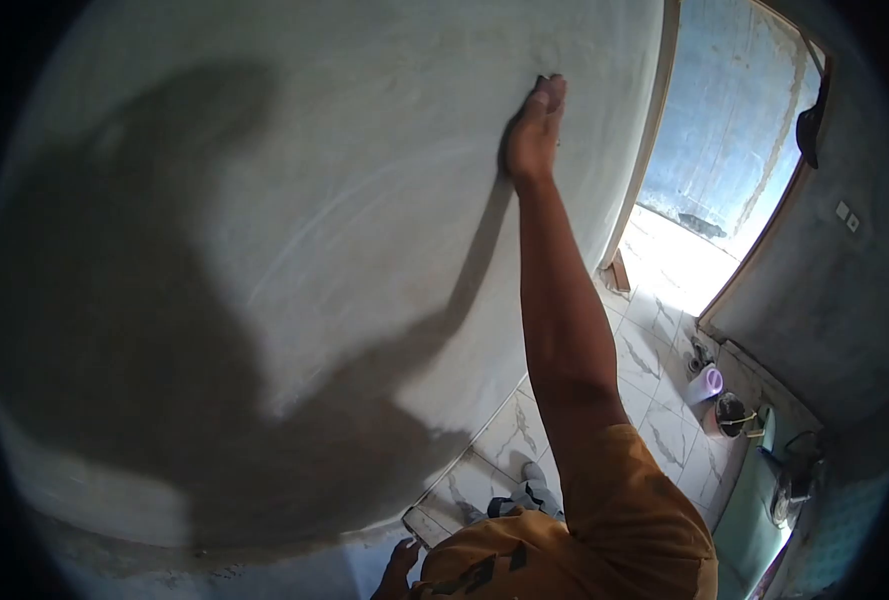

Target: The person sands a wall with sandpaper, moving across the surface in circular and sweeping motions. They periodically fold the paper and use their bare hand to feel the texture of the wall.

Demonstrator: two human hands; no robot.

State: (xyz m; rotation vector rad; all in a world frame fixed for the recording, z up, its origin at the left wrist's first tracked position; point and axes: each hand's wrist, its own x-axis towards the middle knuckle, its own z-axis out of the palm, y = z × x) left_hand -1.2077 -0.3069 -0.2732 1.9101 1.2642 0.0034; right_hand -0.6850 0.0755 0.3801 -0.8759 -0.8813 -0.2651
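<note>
My right arm stretches up across the view, and my right hand [535, 130] rests against the grey plastered wall [384, 210]. Its fingers are pressed together near the wall surface. A small dark patch shows at the fingertips, and I cannot make out whether it is a held thing or shadow. Low at the bottom, beside the yellow-brown shirt [524, 560], my left hand [401, 556] shows in part. Its fingers look loosely apart, with nothing visible in them. A faint pale arc marks the wall to the left of my right hand.
A doorway with a blue wall [714, 120] beyond opens at the upper right. Marble-patterned tiles [644, 360] cover the floor. A purple-and-white container [704, 385] and a bucket [726, 415] stand by the right wall, near a pale green surface [759, 500]. A switch plate [846, 216] is on that wall.
</note>
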